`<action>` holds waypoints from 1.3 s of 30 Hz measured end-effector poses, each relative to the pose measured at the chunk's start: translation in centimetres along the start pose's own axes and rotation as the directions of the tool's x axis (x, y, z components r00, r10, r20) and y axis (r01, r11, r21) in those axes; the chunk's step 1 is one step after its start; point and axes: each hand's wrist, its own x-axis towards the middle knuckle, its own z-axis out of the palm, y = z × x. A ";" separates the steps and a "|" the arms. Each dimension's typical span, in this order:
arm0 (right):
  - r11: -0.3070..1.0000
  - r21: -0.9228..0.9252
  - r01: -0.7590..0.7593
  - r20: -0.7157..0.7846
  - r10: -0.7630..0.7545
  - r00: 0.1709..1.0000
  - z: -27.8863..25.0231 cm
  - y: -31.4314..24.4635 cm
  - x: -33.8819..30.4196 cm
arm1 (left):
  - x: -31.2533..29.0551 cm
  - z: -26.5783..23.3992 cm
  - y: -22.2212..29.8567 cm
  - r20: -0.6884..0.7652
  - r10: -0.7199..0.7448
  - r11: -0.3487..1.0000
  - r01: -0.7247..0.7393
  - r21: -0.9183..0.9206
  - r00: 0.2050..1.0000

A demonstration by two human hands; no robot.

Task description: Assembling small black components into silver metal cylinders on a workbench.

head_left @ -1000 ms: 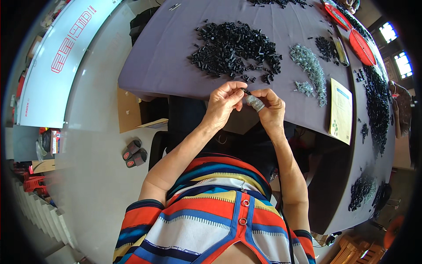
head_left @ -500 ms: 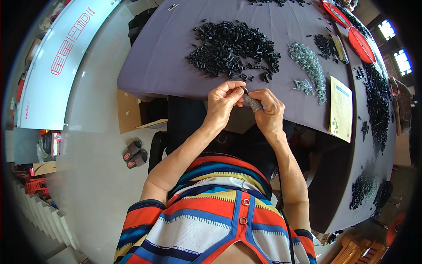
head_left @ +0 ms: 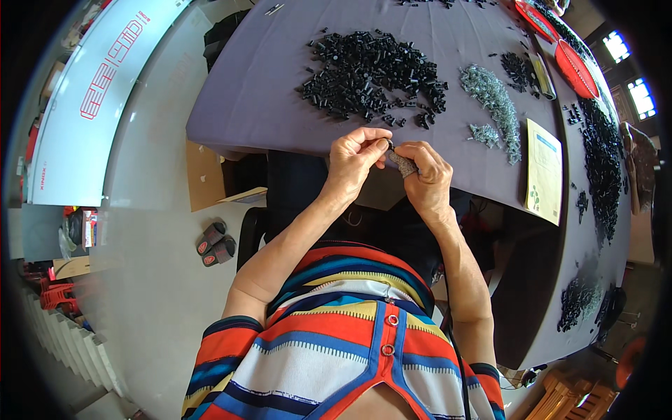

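Just over the near edge of the purple-grey tablecloth [head_left: 266, 105], my two hands meet fingertip to fingertip. My left hand [head_left: 348, 164] pinches a small black part [head_left: 390, 144] between thumb and forefinger. Against that same part press the fingers of my right hand [head_left: 430, 178], which is closed. A grey, speckled bundle [head_left: 404, 165] shows at the right hand's curled fingers; whether it is a wrap or small clear pieces I cannot tell. Beyond my hands lies a wide heap of small black tubular parts [head_left: 371, 77]. To its right is a pile of small clear pieces [head_left: 493, 98].
A yellow booklet [head_left: 543, 171] lies at the table's right edge, with a smaller black heap [head_left: 516, 72] farther back. Red baskets [head_left: 575, 68] and a long black pile [head_left: 603, 168] are on the adjoining table. Slippers [head_left: 215, 244] and a cardboard box [head_left: 203, 178] sit on the floor.
Both hands stay in the same place, still fingertip to fingertip. The right hand's fingers have shifted slightly, and more of the grey bundle's end shows.
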 end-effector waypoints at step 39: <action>0.902 0.357 -0.242 0.263 0.151 0.953 -0.6 0.9 0.4 | 0.1 -0.5 0.6 0.188 -0.282 0.921 0.321 -0.223 0.941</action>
